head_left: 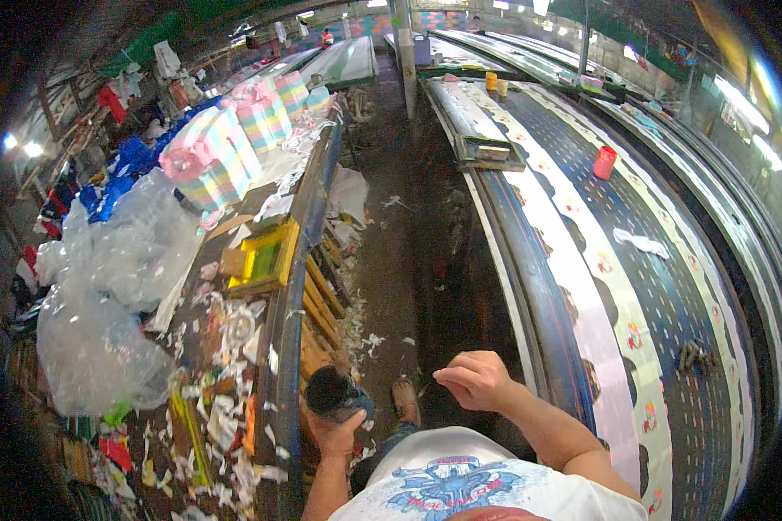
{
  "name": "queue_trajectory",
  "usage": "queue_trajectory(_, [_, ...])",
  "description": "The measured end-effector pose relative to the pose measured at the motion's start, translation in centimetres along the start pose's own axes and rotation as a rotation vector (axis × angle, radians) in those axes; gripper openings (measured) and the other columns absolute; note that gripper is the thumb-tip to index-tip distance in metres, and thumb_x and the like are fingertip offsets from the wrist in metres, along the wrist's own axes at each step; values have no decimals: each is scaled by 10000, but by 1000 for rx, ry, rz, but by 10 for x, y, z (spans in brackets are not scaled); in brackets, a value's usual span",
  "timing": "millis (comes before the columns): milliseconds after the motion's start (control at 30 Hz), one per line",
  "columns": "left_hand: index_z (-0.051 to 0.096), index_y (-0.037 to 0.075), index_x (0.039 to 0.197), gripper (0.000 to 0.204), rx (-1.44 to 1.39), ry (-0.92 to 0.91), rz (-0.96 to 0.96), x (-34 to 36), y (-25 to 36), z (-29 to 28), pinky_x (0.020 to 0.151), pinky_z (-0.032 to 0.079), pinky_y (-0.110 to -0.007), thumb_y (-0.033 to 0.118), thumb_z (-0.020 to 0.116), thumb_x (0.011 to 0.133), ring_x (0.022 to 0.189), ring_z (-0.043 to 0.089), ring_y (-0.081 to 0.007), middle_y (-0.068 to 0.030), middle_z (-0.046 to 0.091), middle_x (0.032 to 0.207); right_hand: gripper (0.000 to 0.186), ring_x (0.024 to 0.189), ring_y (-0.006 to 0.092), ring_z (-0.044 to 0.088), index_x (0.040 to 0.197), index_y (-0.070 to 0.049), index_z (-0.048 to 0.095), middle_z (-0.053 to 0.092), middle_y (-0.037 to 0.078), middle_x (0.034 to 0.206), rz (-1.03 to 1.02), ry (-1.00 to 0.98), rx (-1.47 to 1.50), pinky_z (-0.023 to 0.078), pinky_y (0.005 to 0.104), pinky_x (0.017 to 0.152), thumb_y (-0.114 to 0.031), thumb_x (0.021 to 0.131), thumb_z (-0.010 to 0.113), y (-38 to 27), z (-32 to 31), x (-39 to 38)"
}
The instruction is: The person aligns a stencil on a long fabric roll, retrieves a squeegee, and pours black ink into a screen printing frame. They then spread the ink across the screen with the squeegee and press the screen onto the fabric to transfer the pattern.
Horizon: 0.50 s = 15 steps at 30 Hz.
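My left hand (337,429) is low beside the left table, its fingers wrapped round a dark, round, cup-like container (327,391). What is inside the container is too dark to make out. In front of my body, my right hand (475,380) hangs over the aisle with its fingers curled in, and nothing shows in them. It is nearest to the long printing table (543,347) on the right but apart from it. Pale strips of fabric (608,391) with printed motifs lie lengthwise on that table.
Scraps litter the left table (284,347), which also bears a yellow-framed screen (269,260), crumpled clear plastic (104,339) and striped fabric stacks (213,165). A red pot (605,162) and a white rag (641,242) sit on the right table. A dark aisle (400,217) runs between, past a post (406,69).
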<state>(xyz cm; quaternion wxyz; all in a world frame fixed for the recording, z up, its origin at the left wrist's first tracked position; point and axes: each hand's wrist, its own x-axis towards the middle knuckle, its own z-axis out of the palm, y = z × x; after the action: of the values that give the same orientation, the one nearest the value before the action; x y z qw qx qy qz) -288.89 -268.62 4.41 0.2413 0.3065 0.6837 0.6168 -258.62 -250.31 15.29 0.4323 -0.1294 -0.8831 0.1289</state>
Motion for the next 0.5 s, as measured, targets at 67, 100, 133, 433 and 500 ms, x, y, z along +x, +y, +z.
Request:
queue_trajectory(67, [671, 43, 1498, 878, 69, 23, -2, 58, 3, 33, 1216, 511, -446, 65, 1014, 690, 1329, 709, -316, -113, 748, 1435, 196, 694, 294, 738, 991, -117, 786, 729, 65, 829, 1, -26, -8, 608, 432, 597, -105, 850, 922, 47, 16, 38])
queue_trajectory(100, [674, 44, 1495, 869, 69, 13, 2, 89, 6, 49, 1211, 513, -446, 64, 1010, 694, 1325, 709, -314, -112, 750, 1431, 190, 690, 294, 738, 963, -115, 776, 724, 65, 817, 15, -42, -13, 606, 434, 594, -118, 851, 929, 68, 26, 51])
queue_trajectory(133, [676, 44, 1491, 859, 71, 4, 5, 118, 13, 65, 1206, 515, -446, 63, 1007, 698, 1322, 709, -312, -111, 752, 1426, 191, 687, 295, 737, 935, -113, 766, 718, 66, 806, 30, -62, -18, 603, 436, 592, -131, 852, 937, 87, 30, 71])
queue_trajectory(433, [687, 36, 1435, 768, -144, -188, 127, 377, 77, 207, 1173, 539, -445, 28, 974, 723, 1249, 730, -303, -95, 755, 1362, 196, 660, 287, 729, 903, -106, 770, 723, 71, 768, 164, 23, -93, 588, 420, 570, -122, 856, 960, 266, 30, 182])
queue_trajectory(500, [711, 34, 1396, 717, -185, -243, 124, 429, 72, 239, 1160, 546, -439, 10, 967, 728, 1242, 731, -275, -84, 759, 1341, 195, 646, 294, 723, 903, -96, 771, 724, 80, 760, 230, 77, -150, 590, 425, 570, -84, 847, 957, 318, 21, 187])
